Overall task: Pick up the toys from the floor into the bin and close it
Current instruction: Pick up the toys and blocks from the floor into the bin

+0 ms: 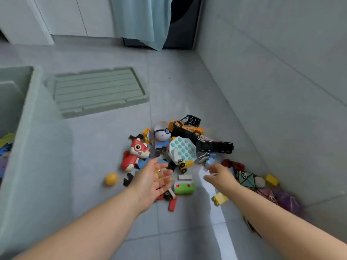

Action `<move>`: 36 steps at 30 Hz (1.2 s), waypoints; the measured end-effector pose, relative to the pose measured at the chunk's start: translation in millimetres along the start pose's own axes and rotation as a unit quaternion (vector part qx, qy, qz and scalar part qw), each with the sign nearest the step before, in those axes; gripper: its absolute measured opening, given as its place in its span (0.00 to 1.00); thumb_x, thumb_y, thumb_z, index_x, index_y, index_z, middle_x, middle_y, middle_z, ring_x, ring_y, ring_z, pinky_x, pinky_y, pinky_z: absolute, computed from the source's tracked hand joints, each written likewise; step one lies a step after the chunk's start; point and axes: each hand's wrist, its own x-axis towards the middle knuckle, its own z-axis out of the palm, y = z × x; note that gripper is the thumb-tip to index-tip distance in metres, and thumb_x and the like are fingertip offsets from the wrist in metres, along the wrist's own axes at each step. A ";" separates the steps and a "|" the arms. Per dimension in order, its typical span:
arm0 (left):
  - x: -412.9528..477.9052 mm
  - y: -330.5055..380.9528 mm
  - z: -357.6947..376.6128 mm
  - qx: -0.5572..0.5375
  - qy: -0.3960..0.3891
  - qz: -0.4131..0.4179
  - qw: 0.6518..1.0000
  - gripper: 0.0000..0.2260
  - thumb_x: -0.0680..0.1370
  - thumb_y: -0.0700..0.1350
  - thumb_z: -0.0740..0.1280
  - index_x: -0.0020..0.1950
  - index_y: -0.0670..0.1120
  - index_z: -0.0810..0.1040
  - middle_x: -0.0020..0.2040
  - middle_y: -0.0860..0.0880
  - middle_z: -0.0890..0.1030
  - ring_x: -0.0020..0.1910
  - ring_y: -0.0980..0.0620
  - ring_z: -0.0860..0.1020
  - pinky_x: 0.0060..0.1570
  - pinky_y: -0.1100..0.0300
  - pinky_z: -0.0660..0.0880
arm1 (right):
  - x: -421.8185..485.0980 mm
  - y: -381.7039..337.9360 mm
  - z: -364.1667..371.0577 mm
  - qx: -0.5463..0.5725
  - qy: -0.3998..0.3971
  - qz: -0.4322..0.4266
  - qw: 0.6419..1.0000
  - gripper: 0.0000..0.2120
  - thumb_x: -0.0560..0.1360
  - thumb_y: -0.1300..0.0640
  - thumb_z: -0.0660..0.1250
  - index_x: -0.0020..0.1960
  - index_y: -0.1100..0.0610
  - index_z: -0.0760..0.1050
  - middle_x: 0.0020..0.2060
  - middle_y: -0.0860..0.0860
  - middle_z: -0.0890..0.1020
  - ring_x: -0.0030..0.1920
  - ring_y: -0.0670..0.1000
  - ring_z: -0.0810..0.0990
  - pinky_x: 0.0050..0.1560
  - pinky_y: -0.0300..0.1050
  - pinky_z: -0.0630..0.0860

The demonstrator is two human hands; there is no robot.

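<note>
The toys are seen heaped on the grey tiled floor (97, 139), in the corner beside the right-hand wall (281, 72) and well apart from the bin. In the heap a red and white fox figure (135, 154), a white ball with a blue eye (162, 133), an orange toy forklift (185, 127), a black toy vehicle (216, 146) and a white pad with teal dimples (182, 149) can be made out. Nearer the person, a green and white toy car (184, 186), a small yellow wheeled toy (185, 164), a red block (173, 203) and a yellow brick (219, 199) are found. A yellow ball (111, 179) lies alone at the heap's left edge. A folded panel toy with a panda print (246, 178) and another yellow brick (271, 180) lie along the wall.

The pale green bin (37, 156) stands open at the left, with coloured pieces seen inside. Its ribbed lid (99, 91) lies flat on the floor just beside it.

The left hand (152, 182) is held over the near side of the heap with fingers spread wide and nothing gripped. The right hand (219, 175) is extended beside it with fingers loosely curved and somewhat blurred; nothing is seen held. Whether either hand touches a toy cannot be told.
</note>
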 end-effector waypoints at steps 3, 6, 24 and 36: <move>31.7 -30.9 10.1 -0.006 0.044 -0.027 0.999 0.14 0.80 0.52 0.58 0.54 0.44 0.76 0.47 0.45 0.78 0.40 0.50 0.75 0.44 0.57 0.73 | 23.7 20.8 7.4 -0.078 0.068 0.011 0.995 0.32 0.70 0.57 0.71 0.69 0.57 0.60 0.64 0.56 0.65 0.62 0.57 0.69 0.59 0.47 0.69; 60.6 -37.8 21.9 0.036 0.085 0.006 0.996 0.11 0.79 0.48 0.62 0.59 0.45 0.74 0.56 0.45 0.76 0.49 0.49 0.75 0.54 0.55 0.71 | 48.5 22.2 -4.0 -0.111 0.156 -0.057 0.980 0.39 0.68 0.56 0.71 0.73 0.55 0.54 0.69 0.58 0.58 0.67 0.60 0.60 0.66 0.48 0.62; 191.3 -18.0 51.5 0.385 0.249 0.029 0.888 0.28 0.73 0.54 0.69 0.67 0.41 0.67 0.64 0.40 0.73 0.62 0.41 0.72 0.60 0.50 0.71 | 128.2 46.9 -62.5 -0.245 0.059 -0.223 0.942 0.13 0.70 0.62 0.68 0.55 0.56 0.75 0.53 0.54 0.77 0.53 0.57 0.74 0.48 0.46 0.69; 152.4 -47.1 62.4 0.441 0.276 0.102 0.848 0.14 0.79 0.46 0.59 0.61 0.39 0.68 0.61 0.39 0.74 0.58 0.38 0.73 0.57 0.48 0.72 | 29.0 52.8 -63.5 -0.044 0.109 -0.267 0.956 0.14 0.71 0.62 0.70 0.50 0.47 0.72 0.44 0.37 0.70 0.51 0.48 0.71 0.48 0.36 0.66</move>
